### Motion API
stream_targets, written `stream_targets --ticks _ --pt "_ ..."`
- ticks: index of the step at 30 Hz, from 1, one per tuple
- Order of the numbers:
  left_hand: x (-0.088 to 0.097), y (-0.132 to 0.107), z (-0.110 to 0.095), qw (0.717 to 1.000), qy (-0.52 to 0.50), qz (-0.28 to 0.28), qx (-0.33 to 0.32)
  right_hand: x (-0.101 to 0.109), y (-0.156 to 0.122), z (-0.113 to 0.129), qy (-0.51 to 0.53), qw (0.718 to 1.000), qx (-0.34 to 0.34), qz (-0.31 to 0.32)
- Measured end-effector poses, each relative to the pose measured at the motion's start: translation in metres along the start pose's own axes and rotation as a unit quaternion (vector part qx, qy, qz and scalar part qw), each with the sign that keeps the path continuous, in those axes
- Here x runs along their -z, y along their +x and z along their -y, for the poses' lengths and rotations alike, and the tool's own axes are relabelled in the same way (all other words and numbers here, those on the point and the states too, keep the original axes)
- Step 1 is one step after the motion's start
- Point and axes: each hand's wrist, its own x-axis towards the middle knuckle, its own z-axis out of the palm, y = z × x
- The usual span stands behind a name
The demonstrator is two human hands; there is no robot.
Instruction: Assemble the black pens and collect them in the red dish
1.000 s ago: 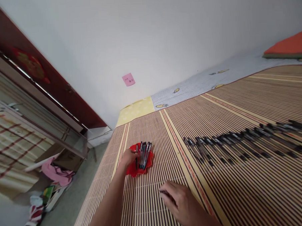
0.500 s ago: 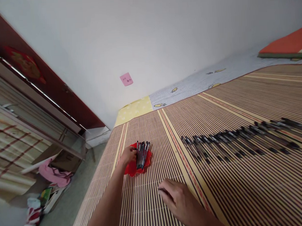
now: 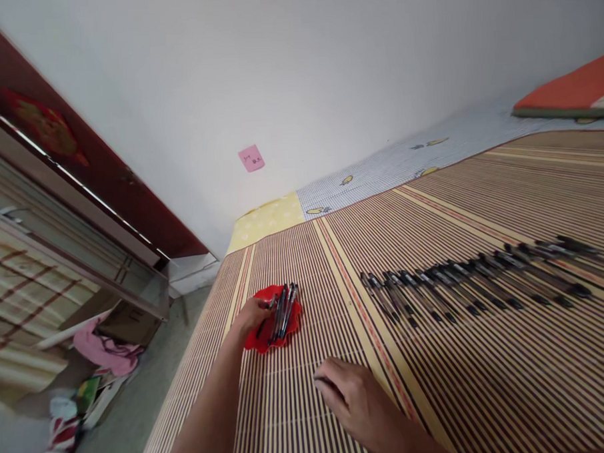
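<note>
Pink note (image 3: 251, 158): handwriting illegible. Left hand (image 3: 256, 312) pinches pen (image 3: 273, 301), now tilted off the bunch (image 3: 286, 312); right hand (image 3: 357, 396) curled closed (contents hidden).

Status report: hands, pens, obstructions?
Left hand at pens in red dish, grip unclear. Right hand curled over mat, contents hidden. More pens rowed at right. No obstruction visible.

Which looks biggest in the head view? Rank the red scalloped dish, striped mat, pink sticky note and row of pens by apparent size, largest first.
1. Striped mat
2. Row of pens
3. Red scalloped dish, partly covered
4. Pink sticky note
</note>
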Motion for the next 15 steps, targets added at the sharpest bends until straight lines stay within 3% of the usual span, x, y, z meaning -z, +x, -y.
stream_targets --ticks 4,15 --pt "-0.004 -0.009 -0.003 1.0 -0.003 0.027 0.003 0.0 0.0 0.001 0.007 1.0 -0.003 -0.001" --pt "-0.031 0.002 0.0 0.995 -0.095 -0.015 -0.018 -0.003 -0.001 0.002 0.0 1.0 -0.016 0.014"
